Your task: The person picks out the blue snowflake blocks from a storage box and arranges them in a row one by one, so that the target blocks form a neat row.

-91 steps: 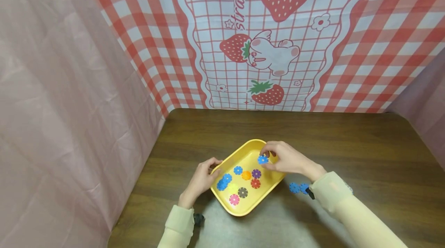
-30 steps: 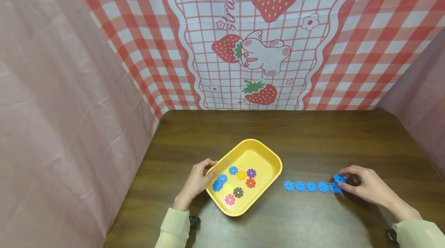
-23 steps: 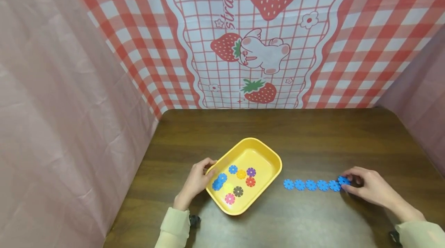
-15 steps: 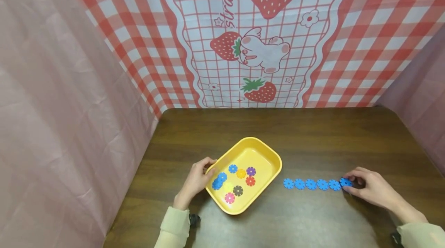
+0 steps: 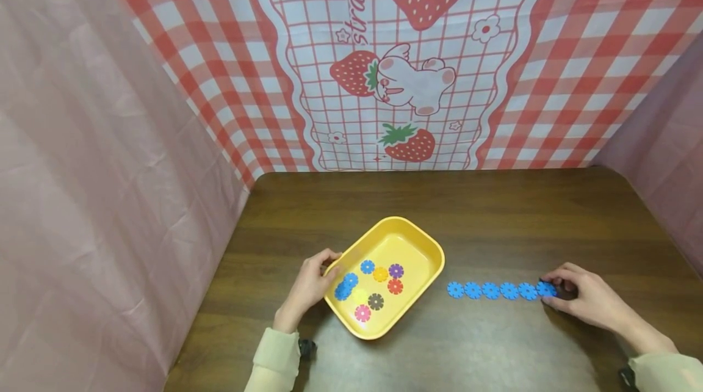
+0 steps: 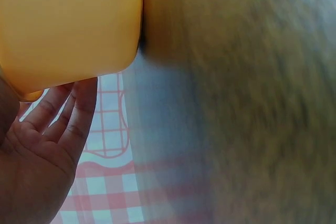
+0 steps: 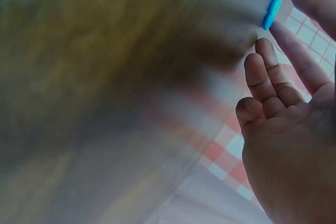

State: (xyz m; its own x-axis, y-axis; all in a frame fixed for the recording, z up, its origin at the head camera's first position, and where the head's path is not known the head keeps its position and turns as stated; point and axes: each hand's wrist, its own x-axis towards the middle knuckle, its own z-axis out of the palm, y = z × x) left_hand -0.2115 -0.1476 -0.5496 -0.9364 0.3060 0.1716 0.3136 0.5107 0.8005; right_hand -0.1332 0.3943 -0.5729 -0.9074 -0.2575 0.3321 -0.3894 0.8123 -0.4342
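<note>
Blue notched snowflake discs (image 5: 491, 290) lie in a straight row on the brown table, to the right of a yellow tray (image 5: 409, 251). At the row's right end my right hand (image 5: 590, 297) pinches the last disc (image 5: 545, 289) between thumb and index finger; it meets or overlaps its neighbour slightly. The right wrist view shows that disc (image 7: 275, 4) edge-on at the fingertips, the other fingers loosely bent. My left hand (image 5: 304, 288) grips the tray's left side, thumb over the rim and fingers outside. Below the tray in the left wrist view, the left fingers (image 6: 79, 114) show.
Inside the tray are several loose discs: blue (image 5: 367, 267), orange (image 5: 380, 274), purple (image 5: 396, 270), red (image 5: 395, 286), black (image 5: 376, 301), pink (image 5: 362, 312) and a pale yellow one. A checked strawberry cloth (image 5: 417, 87) hangs behind the table (image 5: 329, 203), pinkish curtains at both sides.
My right hand has carried a blue disc from the tray to the row's right end. Over the last second that disc came down into line. The left hand keeps its grip on the tray.
</note>
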